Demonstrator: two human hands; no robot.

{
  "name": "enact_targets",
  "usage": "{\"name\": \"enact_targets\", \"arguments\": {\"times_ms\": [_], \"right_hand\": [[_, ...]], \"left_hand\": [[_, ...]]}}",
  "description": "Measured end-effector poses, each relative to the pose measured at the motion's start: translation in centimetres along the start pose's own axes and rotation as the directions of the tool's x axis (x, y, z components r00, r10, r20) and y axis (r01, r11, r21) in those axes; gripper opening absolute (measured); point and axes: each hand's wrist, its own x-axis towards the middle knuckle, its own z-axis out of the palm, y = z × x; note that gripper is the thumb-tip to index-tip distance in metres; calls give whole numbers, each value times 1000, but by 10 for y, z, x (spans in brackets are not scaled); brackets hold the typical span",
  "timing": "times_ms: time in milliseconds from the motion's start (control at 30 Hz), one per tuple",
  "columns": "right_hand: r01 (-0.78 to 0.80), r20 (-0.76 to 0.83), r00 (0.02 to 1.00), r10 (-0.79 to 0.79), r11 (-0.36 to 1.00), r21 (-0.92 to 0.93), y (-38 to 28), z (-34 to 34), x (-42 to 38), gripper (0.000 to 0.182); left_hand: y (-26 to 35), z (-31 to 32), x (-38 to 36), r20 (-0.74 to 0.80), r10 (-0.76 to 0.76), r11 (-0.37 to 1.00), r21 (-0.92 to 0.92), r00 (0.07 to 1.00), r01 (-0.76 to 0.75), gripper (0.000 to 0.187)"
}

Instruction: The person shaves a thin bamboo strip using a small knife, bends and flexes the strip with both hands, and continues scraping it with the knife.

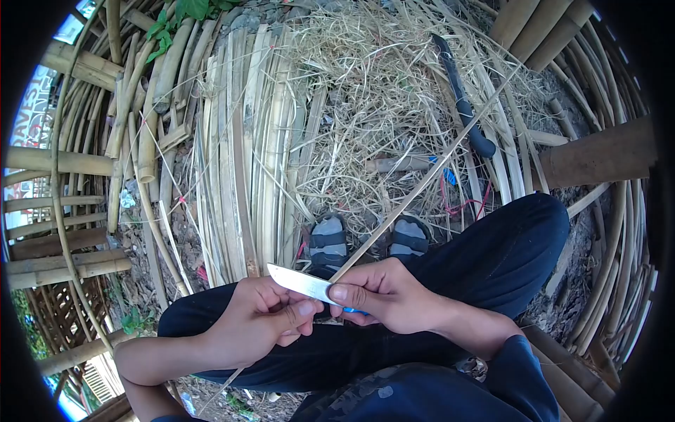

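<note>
My right hand point(383, 299) is closed around the blue handle of a knife point(301, 283), whose broad pale blade points left. The blade lies across a long thin bamboo strip point(415, 193). Between its pinched fingertips my left hand point(264, 320) grips the same strip, just below the blade. From the hands the strip runs up to the far right, and its lower end comes out below my left wrist. My right thumb presses near the base of the blade. Most of the knife handle is hidden by my right fingers.
Sandalled feet point(329, 243) rest in front of me. Beyond them lies a heap of bamboo shavings point(373, 91). Split bamboo slats point(242, 141) lie at left. A long black tool with a curved end point(464, 105) rests at right. Bamboo poles point(60, 162) surround the place.
</note>
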Motion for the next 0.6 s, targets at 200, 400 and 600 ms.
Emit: {"name": "enact_targets", "arguments": {"times_ms": [200,400,600], "right_hand": [[-48,-75,996,44,997,-58,-3,-6,-10,29],[-9,-134,991,-13,988,-156,-7,-15,-12,28],[100,-426,895,-134,990,-100,-8,-52,-14,31]], "left_hand": [[4,5,-5,-19,-10,999,-42,1000,9,16],[8,4,-6,-54,15,999,-42,998,-18,16],[6,-4,-11,-84,66,992,-104,994,-75,17]]}}
